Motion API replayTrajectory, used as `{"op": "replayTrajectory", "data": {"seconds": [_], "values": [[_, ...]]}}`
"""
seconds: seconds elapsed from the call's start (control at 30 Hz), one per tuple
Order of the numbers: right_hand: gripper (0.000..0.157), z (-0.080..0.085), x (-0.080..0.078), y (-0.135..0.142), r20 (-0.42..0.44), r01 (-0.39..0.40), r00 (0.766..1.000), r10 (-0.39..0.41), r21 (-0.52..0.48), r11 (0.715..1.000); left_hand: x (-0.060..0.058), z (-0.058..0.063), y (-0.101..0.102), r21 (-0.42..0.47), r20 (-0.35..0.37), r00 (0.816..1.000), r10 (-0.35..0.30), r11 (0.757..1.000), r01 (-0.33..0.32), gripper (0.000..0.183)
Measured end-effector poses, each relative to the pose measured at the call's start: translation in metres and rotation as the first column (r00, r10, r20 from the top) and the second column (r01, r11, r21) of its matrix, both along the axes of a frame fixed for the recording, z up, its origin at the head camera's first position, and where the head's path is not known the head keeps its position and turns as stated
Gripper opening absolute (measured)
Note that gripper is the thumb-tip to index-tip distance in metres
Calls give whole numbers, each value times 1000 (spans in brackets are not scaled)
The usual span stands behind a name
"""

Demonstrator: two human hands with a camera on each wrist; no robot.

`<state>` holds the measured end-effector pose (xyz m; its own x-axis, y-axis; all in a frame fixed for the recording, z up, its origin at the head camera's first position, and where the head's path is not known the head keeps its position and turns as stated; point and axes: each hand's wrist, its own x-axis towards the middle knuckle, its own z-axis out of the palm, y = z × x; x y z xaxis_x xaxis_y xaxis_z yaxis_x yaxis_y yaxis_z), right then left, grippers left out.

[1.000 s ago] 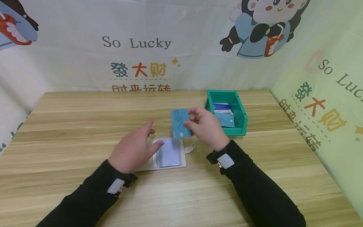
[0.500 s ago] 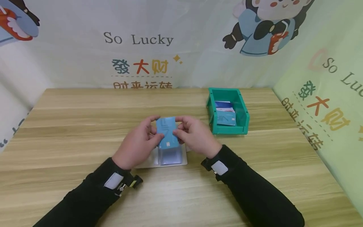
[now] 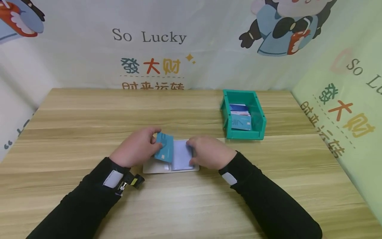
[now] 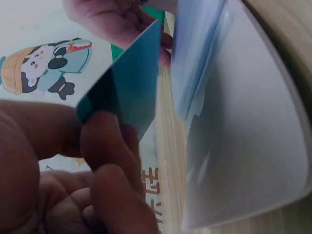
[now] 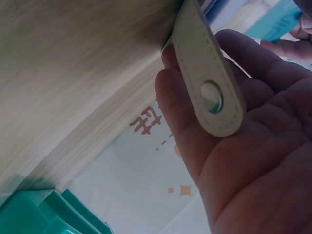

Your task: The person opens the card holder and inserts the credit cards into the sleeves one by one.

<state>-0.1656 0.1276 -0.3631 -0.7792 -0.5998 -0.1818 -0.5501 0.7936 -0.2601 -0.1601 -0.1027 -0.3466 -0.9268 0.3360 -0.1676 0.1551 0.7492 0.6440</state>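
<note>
My left hand (image 3: 135,147) pinches a light-blue bank card (image 3: 165,151) by its left edge, thumb in front. The card is tilted and overlaps the left part of an open card holder (image 3: 153,167) with a whitish cover. In the left wrist view the card (image 4: 134,83) stands apart from the cover (image 4: 243,131). My right hand (image 3: 212,152) is at the holder's right side, fingertips and thumb apart along the edge of the clear sleeves (image 3: 182,154). In the right wrist view its fingers are fairly straight, and the holder's snap strap (image 5: 207,78) lies across them.
A green bin (image 3: 261,126) stands at the back right, holding several cards, with a light-blue card (image 3: 241,122) in front. The wooden table (image 3: 89,116) meets a printed cloth backdrop (image 3: 209,43) at its rear edge and right side.
My right hand brought the card leftward to my left hand, both held it over the holder, then my right hand let go and moved to the sleeves. My left hand carried the card left.
</note>
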Motion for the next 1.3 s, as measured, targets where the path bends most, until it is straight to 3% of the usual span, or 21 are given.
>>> {"op": "replayTrajectory", "data": {"seconds": [0.27, 0.67, 1.1, 1.3], "values": [[58, 1, 0, 0, 8, 10, 1000, -10, 14, 1000, -3, -4, -1, -34, -5, 998, -62, 997, 62, 52], [56, 0, 0, 0, 8, 6, 1000, -7, 25, 1000, -3, -10, 1, -57, 19, 996, -84, 995, 85, 51], [70, 1, 0, -1, 25, -11, 1000, 10, 52, 999, 1, -17, 12, -89, -3, 999, -44, 995, 44, 53], [70, 1, 0, -1, 25, -5, 1000, 4, 51, 999, 1, -22, 16, -119, -22, 998, -60, 991, 57, 53]]}}
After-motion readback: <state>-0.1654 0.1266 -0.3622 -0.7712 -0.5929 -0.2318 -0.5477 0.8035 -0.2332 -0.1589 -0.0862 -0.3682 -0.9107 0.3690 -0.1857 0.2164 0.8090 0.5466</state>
